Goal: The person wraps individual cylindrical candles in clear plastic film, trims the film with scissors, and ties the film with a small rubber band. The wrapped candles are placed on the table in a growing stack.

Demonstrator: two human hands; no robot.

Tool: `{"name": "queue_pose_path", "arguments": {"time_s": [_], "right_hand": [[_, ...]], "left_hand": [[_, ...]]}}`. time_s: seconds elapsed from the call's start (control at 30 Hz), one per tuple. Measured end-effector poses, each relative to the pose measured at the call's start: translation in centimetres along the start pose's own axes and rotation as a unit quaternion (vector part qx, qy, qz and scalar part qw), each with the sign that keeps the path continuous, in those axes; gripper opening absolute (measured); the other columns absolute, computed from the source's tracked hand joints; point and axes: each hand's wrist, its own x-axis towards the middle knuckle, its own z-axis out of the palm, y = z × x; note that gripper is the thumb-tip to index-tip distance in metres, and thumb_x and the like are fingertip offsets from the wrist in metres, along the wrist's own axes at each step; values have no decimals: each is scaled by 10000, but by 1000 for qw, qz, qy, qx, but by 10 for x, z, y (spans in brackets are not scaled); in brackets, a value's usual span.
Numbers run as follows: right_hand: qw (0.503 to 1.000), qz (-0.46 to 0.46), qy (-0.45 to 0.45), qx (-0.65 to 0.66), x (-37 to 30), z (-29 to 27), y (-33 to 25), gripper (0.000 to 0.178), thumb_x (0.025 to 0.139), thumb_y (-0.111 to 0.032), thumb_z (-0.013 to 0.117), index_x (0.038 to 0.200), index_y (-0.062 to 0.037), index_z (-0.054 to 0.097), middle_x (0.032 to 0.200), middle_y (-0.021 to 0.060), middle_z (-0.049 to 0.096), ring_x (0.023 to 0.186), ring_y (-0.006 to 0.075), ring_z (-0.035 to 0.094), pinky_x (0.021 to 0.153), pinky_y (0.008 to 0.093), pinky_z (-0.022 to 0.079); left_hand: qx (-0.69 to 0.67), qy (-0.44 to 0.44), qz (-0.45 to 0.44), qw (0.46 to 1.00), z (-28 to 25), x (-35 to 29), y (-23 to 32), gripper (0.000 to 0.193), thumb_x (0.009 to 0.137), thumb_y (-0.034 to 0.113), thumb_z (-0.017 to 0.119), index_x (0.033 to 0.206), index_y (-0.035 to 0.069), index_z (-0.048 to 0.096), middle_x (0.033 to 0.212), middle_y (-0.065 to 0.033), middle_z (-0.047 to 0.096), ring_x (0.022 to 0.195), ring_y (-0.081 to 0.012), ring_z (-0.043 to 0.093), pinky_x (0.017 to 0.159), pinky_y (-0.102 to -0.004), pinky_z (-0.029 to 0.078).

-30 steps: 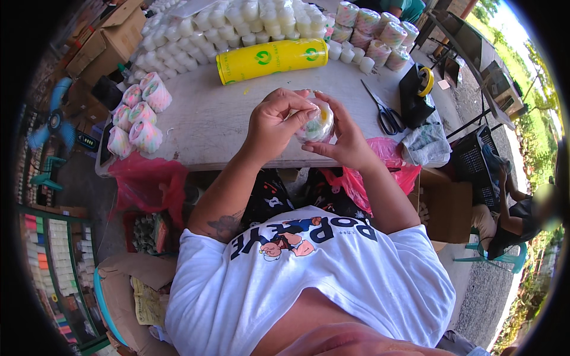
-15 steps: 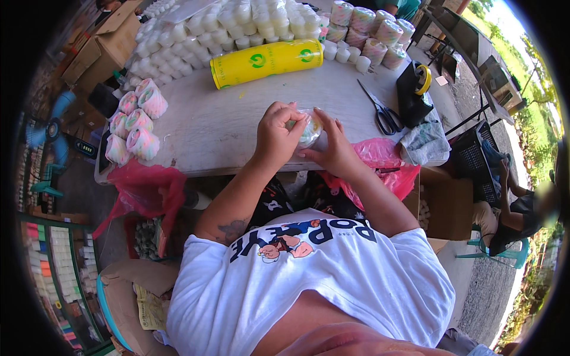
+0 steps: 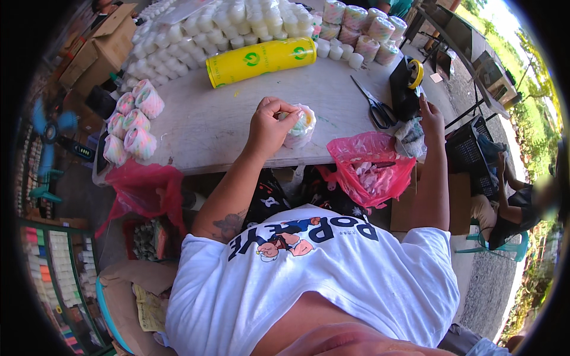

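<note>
At the table's near edge my left hand (image 3: 272, 124) is closed, pinching the gathered clear wrap on top of a small pastel-coloured roll (image 3: 301, 132) that stands upright. My right hand (image 3: 432, 118) is stretched out to the right, at the black tape dispenser (image 3: 405, 89). Its fingertips are pinched together just below the yellow roll of tape (image 3: 417, 74), on the tape's loose end as far as I can see. Black-handled scissors (image 3: 380, 110) lie left of the dispenser. A crumpled grey cloth (image 3: 411, 139) sits below it.
A yellow plastic-wrapped cylinder (image 3: 261, 61) lies across the table (image 3: 219, 113). Wrapped pastel rolls (image 3: 138, 121) are grouped at left, more (image 3: 368, 47) stacked far right. White rolls (image 3: 172, 50) pile up behind. A pink plastic bag (image 3: 371, 166) hangs over the near edge. A person sits at far right.
My right hand has left the wrapped roll and reached right to the tape dispenser. My left hand keeps its pinch on the wrap. The pink bag shows more open.
</note>
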Motion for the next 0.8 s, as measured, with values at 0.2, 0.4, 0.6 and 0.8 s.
{"name": "queue_pose_path", "arguments": {"time_s": [0.2,0.4,0.6,0.8], "right_hand": [[977,128,-56,162,46,-11,8,350,826,-412,678,990,-105,647,911,-16,583,883,120,513,786,382,396],[966,118,-136,184,57,-19,-7,239,831,-263,684,996,-95,641,979,-32,613,922,111,508,790,369,372],[964,46,-71,254,45,-24,1,309,840,-254,674,1080,-62,640,1129,24,602,1010,141,520,855,340,370],[959,-106,-31,262,2,-1,56,232,871,-134,646,1021,42,638,1285,101,531,1160,178,482,978,301,353]], "left_hand": [[20,9,-6,1000,2,-2,1,96,770,81,721,845,42,674,869,-47,577,761,-120,550,690,-244,453],[138,15,126,982,1,-10,5,178,757,140,749,885,42,673,936,-79,607,871,-205,613,742,-315,504],[156,-50,183,969,-13,-18,7,429,673,200,818,1048,77,649,1093,-116,578,1048,-289,578,852,-361,509],[136,-64,167,974,-15,-21,7,563,634,206,841,1129,72,609,1220,-128,545,1128,-315,544,938,-386,474]]}}
